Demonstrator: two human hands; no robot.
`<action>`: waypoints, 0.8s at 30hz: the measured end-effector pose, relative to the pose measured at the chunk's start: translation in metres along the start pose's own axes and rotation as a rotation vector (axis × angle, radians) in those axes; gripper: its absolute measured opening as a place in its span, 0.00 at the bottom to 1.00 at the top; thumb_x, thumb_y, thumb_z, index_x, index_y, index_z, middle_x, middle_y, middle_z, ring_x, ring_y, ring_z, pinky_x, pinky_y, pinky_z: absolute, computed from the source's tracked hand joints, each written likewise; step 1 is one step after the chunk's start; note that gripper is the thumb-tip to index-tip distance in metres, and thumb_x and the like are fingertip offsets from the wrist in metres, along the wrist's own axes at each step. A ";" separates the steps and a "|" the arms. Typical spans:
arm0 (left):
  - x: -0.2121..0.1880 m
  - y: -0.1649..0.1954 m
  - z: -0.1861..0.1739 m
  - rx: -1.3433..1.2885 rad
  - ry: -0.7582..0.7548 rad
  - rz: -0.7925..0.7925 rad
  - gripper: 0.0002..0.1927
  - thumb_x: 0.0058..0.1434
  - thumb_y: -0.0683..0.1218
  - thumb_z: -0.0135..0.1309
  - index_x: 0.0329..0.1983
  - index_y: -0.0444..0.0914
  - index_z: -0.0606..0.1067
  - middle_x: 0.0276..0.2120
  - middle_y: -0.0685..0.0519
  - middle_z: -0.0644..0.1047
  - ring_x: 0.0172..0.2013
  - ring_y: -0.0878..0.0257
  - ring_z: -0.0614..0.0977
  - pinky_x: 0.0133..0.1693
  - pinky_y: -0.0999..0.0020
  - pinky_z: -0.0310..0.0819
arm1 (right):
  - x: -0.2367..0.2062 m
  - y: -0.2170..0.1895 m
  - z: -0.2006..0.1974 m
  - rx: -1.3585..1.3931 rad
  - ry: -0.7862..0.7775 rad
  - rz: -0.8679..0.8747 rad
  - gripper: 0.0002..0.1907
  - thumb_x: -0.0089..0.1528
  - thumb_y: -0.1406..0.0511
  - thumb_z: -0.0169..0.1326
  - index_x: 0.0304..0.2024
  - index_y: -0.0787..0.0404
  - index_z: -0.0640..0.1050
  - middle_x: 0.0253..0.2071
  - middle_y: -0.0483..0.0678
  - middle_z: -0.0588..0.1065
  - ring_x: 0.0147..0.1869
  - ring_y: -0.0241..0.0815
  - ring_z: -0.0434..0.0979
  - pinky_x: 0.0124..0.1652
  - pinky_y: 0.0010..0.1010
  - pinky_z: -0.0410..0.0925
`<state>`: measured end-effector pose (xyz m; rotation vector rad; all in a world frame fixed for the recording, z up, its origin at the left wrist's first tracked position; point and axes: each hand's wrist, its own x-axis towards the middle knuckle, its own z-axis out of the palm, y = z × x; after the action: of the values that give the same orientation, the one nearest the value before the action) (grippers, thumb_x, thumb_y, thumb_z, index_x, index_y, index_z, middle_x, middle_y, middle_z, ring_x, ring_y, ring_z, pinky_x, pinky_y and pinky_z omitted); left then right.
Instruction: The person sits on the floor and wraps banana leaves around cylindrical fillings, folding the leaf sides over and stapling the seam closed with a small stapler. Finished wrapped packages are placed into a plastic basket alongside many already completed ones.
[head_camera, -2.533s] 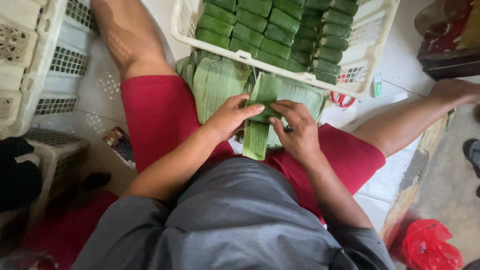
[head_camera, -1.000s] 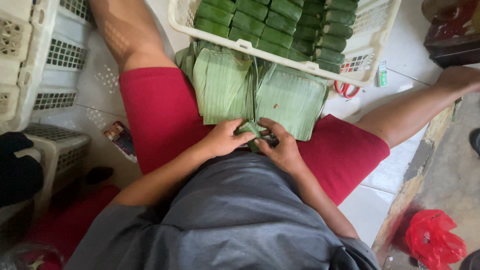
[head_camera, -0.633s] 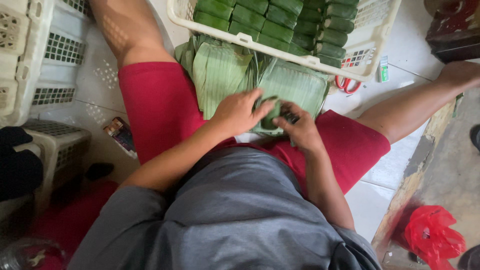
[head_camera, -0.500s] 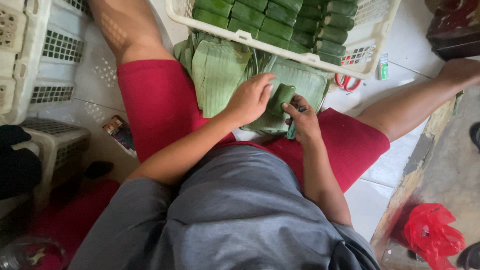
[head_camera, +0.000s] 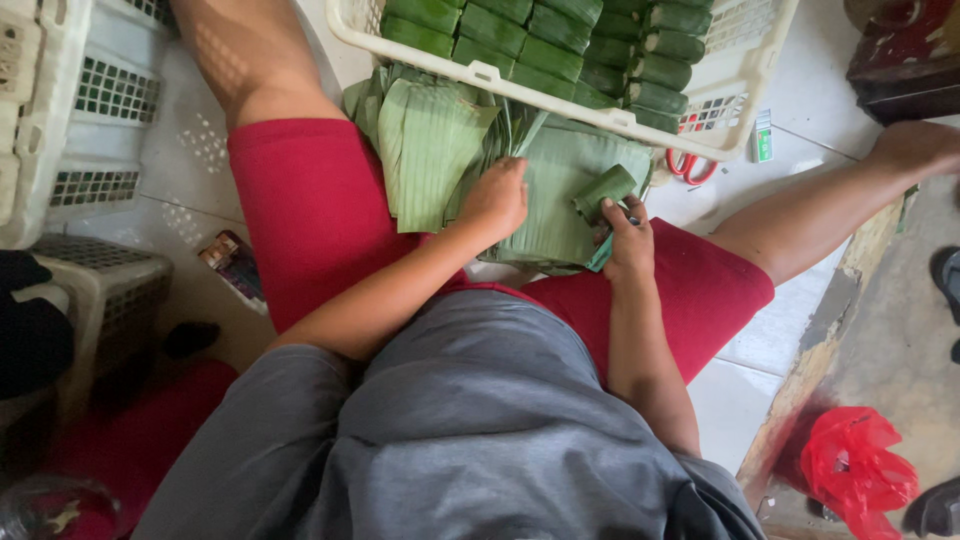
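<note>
- Upper body: a grey short-sleeved shirt (head_camera: 470, 430) of plain fabric is worn; no print or marking is seen.
- Lower body: red shorts (head_camera: 320, 210) are worn, ending above the knees.
- Forearms, lower legs and one foot are seen bare.
- Left hand (head_camera: 495, 200) and right hand (head_camera: 628, 238): no gloves, rings or watch are observed.

Ribbed pale green is being shown by the flat banana leaf sheets (head_camera: 432, 150), darker green by the rolled leaf parcel (head_camera: 603, 190). Dark green leaf-wrapped bundles (head_camera: 540, 40) are being framed by a white lattice-patterned plastic basket (head_camera: 720, 110), red by the handled scissors (head_camera: 685, 165).
</note>
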<state>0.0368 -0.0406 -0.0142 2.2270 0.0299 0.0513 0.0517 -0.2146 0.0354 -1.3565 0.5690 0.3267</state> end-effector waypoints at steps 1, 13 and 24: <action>-0.001 0.004 0.000 0.023 -0.051 -0.027 0.19 0.59 0.41 0.55 0.53 0.31 0.71 0.52 0.37 0.75 0.52 0.41 0.77 0.50 0.49 0.74 | 0.000 0.001 0.001 -0.009 0.010 -0.018 0.24 0.63 0.67 0.61 0.61 0.58 0.72 0.36 0.44 0.76 0.28 0.34 0.72 0.25 0.27 0.66; 0.002 0.012 0.015 0.179 -0.042 0.064 0.34 0.55 0.45 0.60 0.62 0.27 0.64 0.60 0.32 0.69 0.57 0.39 0.70 0.56 0.54 0.71 | -0.002 0.001 -0.003 0.140 0.173 -0.239 0.25 0.64 0.70 0.59 0.63 0.61 0.68 0.41 0.48 0.77 0.31 0.36 0.75 0.26 0.26 0.68; 0.028 0.021 0.020 -0.152 -0.261 -0.327 0.31 0.54 0.49 0.65 0.56 0.30 0.68 0.42 0.38 0.79 0.44 0.42 0.81 0.47 0.51 0.76 | -0.005 -0.001 0.006 0.228 0.132 -0.172 0.25 0.65 0.71 0.57 0.63 0.62 0.65 0.48 0.51 0.77 0.42 0.40 0.80 0.35 0.31 0.75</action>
<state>0.0659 -0.0682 -0.0092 2.0349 0.2376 -0.4021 0.0493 -0.2079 0.0394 -1.2014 0.5762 0.0303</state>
